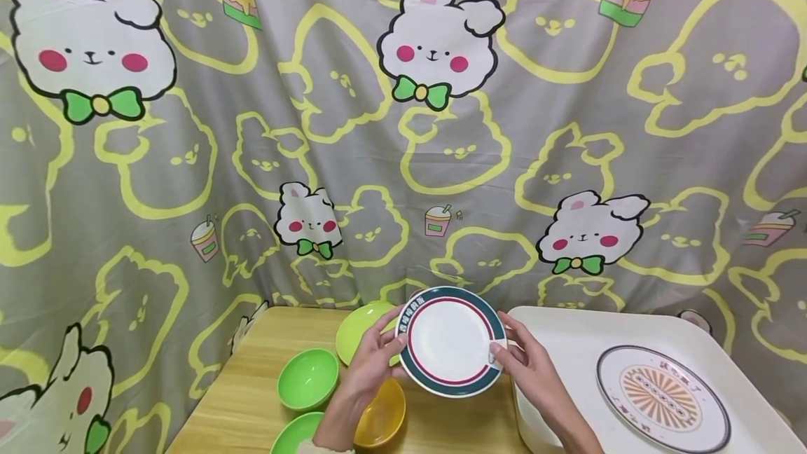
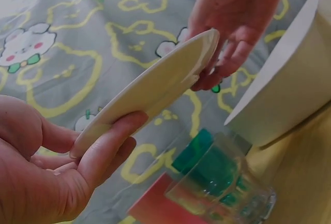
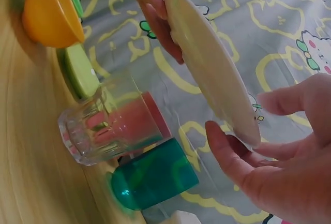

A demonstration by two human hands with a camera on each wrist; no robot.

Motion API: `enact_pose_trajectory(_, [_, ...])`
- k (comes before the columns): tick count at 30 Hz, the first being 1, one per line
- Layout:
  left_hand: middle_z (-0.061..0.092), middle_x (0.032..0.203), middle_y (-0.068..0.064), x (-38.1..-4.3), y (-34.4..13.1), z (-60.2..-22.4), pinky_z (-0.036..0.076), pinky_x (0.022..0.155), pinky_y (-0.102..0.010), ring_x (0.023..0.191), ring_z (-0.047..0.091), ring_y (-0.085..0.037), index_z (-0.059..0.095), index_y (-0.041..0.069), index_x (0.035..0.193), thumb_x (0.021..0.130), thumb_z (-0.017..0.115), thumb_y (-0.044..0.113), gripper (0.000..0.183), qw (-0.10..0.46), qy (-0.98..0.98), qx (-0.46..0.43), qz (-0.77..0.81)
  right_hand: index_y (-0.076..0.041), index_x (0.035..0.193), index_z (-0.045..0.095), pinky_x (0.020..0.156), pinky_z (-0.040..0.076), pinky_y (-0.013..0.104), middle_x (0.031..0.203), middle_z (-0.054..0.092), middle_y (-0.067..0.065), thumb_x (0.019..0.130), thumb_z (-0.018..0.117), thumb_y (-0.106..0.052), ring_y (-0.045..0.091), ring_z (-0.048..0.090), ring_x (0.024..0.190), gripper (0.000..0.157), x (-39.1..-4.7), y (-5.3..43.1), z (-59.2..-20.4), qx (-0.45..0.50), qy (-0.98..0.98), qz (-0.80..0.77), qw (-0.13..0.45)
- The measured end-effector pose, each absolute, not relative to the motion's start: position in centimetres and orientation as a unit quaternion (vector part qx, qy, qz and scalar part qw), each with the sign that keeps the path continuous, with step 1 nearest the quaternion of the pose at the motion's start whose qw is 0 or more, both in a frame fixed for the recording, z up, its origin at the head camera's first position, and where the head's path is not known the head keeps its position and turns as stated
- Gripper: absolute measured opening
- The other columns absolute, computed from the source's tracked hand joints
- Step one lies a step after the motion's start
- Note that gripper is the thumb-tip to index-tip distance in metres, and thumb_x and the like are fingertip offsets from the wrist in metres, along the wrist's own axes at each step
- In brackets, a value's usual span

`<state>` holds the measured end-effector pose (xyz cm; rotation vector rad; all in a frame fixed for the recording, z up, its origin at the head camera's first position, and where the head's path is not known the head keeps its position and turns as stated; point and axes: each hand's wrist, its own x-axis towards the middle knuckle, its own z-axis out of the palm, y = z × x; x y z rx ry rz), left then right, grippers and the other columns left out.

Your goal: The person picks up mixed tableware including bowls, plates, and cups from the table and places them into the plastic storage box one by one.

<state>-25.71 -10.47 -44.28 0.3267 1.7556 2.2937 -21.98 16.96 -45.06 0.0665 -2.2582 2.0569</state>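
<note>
Left of the white tub [image 1: 567, 342], a teal-rimmed plate [image 1: 449, 338] is up above the tabletop [image 1: 463, 429], the left hand [image 1: 372, 359] pinching its rim farther from the tub, the right hand [image 1: 528, 359] its nearer rim. Inside the tub lies a patterned plate [image 1: 662, 398].

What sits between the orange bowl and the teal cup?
In the right wrist view, a yellow-green dish lies nearer the orange bowl, then a clear glass, with a red cup behind it.

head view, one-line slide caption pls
Left hand and right hand hold a teal-rimmed plate above a wooden table, beside a white tub containing a patterned plate.
</note>
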Motion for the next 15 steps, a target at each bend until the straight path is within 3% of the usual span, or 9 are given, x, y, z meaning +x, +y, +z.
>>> enact_pose_trajectory(6, [0.056, 0.138, -0.028, -25.41, -9.86, -44.19, 0.064, 0.071, -0.042, 0.096, 0.070, -0.028, 0.029, 0.007, 0.160, 0.106, 0.049, 0.001, 0.058, 0.113, 0.591, 0.115, 0.790, -0.004, 0.158, 0.031, 0.085, 0.061, 0.033, 0.149, 0.046, 0.032, 0.096, 0.064, 0.003, 0.041, 0.059, 0.126, 0.070, -22.11, 16.69, -44.99, 0.000, -0.735, 0.677, 0.034])
enact_pose_trajectory(11, [0.056, 0.140, -0.027, -25.05, -9.84, -43.80, 0.064, 0.068, -0.039, 0.093, 0.071, -0.028, 0.031, 0.007, 0.160, 0.105, 0.051, 0.001, 0.058, 0.106, 0.600, 0.118, 0.784, -0.008, 0.158, 0.033, 0.066, 0.063, 0.035, 0.148, 0.048, 0.030, 0.094, 0.062, 0.009, 0.031, 0.068, 0.109, 0.072, -21.84, 16.46, -44.82, -0.015, -0.719, 0.695, 0.033])
enact_pose_trajectory(15, [0.057, 0.139, -0.027, -24.87, -9.81, -43.50, 0.064, 0.067, -0.036, 0.091, 0.072, -0.028, 0.032, 0.008, 0.160, 0.103, 0.055, 0.001, 0.061, 0.101, 0.620, 0.137, 0.766, -0.012, 0.158, 0.033, 0.059, 0.063, 0.039, 0.148, 0.049, 0.028, 0.095, 0.061, 0.009, 0.025, 0.070, 0.101, 0.072, -21.56, 16.73, -44.49, -0.028, -0.715, 0.698, 0.037])
